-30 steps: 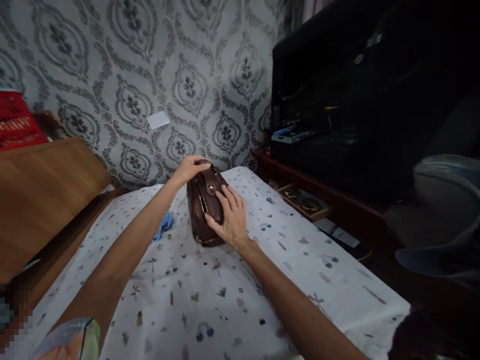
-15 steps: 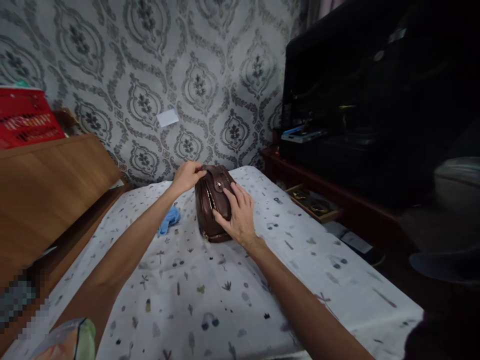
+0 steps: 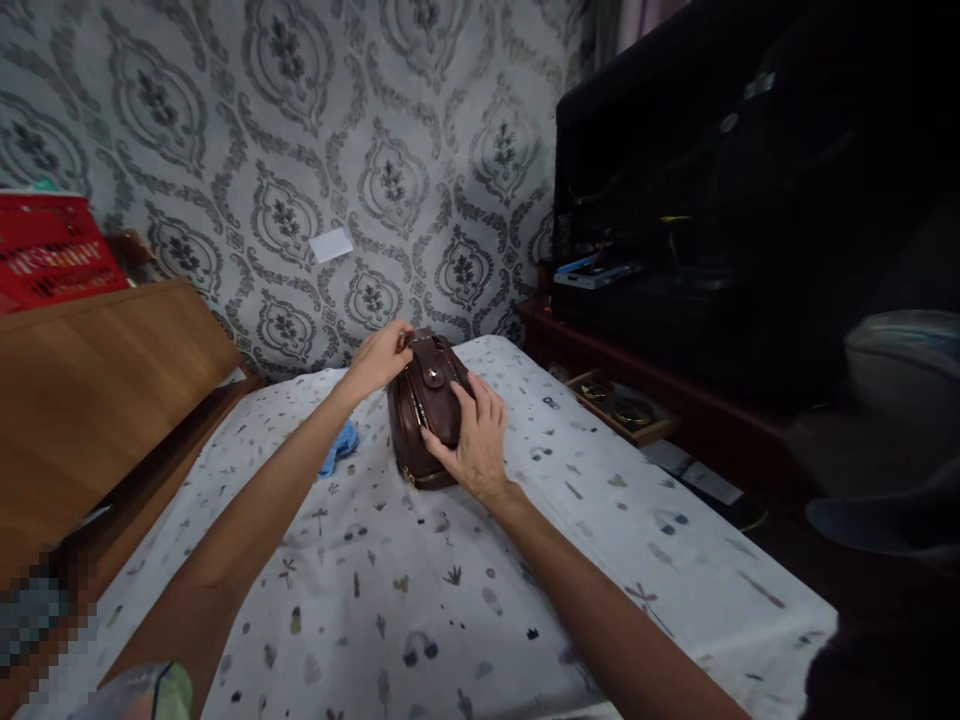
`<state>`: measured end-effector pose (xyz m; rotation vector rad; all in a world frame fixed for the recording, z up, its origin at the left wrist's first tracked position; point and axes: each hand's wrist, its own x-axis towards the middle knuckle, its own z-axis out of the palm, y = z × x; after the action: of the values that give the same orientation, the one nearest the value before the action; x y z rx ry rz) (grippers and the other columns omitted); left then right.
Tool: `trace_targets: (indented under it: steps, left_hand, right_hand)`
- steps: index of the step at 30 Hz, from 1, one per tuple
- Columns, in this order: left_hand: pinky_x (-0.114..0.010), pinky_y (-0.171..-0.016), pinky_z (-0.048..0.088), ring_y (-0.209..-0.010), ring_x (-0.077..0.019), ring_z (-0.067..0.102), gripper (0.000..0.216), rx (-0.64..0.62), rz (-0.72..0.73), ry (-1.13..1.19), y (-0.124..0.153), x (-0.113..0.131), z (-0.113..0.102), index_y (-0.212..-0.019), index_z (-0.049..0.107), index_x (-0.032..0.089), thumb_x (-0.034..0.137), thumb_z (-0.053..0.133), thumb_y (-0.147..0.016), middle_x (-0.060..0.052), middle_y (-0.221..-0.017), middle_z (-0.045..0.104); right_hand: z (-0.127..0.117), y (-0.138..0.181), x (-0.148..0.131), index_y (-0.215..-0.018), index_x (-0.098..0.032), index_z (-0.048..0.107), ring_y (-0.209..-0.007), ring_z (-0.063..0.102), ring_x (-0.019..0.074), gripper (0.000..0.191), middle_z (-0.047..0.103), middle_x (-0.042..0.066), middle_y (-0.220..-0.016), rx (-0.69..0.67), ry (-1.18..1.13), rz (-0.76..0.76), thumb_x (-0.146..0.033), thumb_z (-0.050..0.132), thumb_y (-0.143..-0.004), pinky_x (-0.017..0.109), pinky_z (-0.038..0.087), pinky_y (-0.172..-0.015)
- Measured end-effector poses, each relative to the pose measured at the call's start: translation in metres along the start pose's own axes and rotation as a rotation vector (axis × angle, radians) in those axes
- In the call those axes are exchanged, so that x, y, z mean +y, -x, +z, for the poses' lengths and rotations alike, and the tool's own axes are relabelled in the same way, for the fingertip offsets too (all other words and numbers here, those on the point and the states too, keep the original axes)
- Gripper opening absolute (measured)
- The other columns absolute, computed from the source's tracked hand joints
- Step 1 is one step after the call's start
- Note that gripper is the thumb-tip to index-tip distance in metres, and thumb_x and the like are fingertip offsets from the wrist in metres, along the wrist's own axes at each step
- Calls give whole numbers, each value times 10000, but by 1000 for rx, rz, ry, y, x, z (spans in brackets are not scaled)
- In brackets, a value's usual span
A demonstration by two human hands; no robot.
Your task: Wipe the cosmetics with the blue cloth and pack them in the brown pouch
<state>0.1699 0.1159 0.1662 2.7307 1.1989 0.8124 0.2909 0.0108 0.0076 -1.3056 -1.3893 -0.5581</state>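
Note:
A dark brown leather handbag (image 3: 407,430) with a flap, a round metal stud and gold zippers lies on the patterned white sheet (image 3: 360,620). The zipper along its front is partly undone, and what is inside cannot be made out. At the bag's far left corner, my left hand (image 3: 379,360) grips the edge with thumb and fingers. My right hand (image 3: 480,437) holds the near right side, its thumb by the zipper and its fingers bent over the top. A crumpled blue cloth (image 3: 341,445) lies left of the bag.
To the left are a wooden panel (image 3: 112,370) and a red basket (image 3: 56,250). On the right stands a large black television (image 3: 675,200) above an open drawer (image 3: 630,412) with round gold-coloured items. A patterned wall (image 3: 390,180) rises behind the bed.
My left hand has shifted slightly at the bag's far end, and the flap sits a little differently. My right hand keeps nearly the same hold. The view has turned slightly.

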Motion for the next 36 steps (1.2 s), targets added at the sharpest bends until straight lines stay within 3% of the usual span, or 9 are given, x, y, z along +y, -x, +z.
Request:
trace_targets:
  steps: [2, 4, 9, 14, 25, 36]
  left_hand:
    - [-291, -749, 410, -831, -203, 578, 378, -4, 7, -5, -9, 6, 7, -1146, 627, 204, 222, 615, -769, -26, -898, 666]
    - [-302, -771, 420, -854, -216, 587, 355, -14, 9, -11, -18, 12, 14, -1119, 654, 204, 260, 647, -769, -37, -908, 680]
    - [-294, -701, 391, -768, -202, 562, 153, -19, 9, -4, -34, 22, 30, -830, 706, 189, 318, 627, -802, -31, -797, 665]
    - [-272, -603, 319, -644, -161, 479, 225, 3, -29, 33, -38, 22, 35, -639, 629, 179, 337, 618, -799, 10, -599, 537]
    - [-262, -559, 277, -575, -124, 375, 310, 58, -60, 217, -31, 18, 42, -532, 457, 195, 347, 624, -744, 45, -521, 396]
    - [-246, -582, 351, -617, -128, 453, 301, -20, 12, 365, -9, 19, 35, -607, 540, 170, 420, 610, -759, 33, -595, 506]
  right_hand:
    - [0, 2, -1, -1414, -166, 407, -1339, 416, 372, 686, 473, 210, -1442, 20, 4, 5, -550, 574, -870, 568, 324, -1084]
    - [-1, 3, -1, -1387, -171, 433, -1321, 435, 362, 644, 523, 196, -1397, 20, 3, -14, -529, 578, -873, 564, 305, -1096]
    - [-2, 5, 2, -1337, -187, 496, -1307, 455, 347, 563, 579, 170, -1359, -3, 4, -45, -510, 576, -883, 541, 293, -1107]
    - [-1, 6, 4, -1340, -191, 518, -1310, 458, 339, 554, 601, 154, -1359, -10, 10, -58, -511, 569, -891, 538, 282, -1115]
    - [-5, 4, 2, -1241, -172, 591, -1307, 474, 331, 509, 639, 150, -1331, -14, 48, -64, -541, 580, -891, 545, 226, -1141]
    - [-5, 3, 1, -1234, -205, 592, -1335, 441, 343, 507, 624, 126, -1364, -94, 38, -23, -576, 565, -889, 579, 184, -1159]
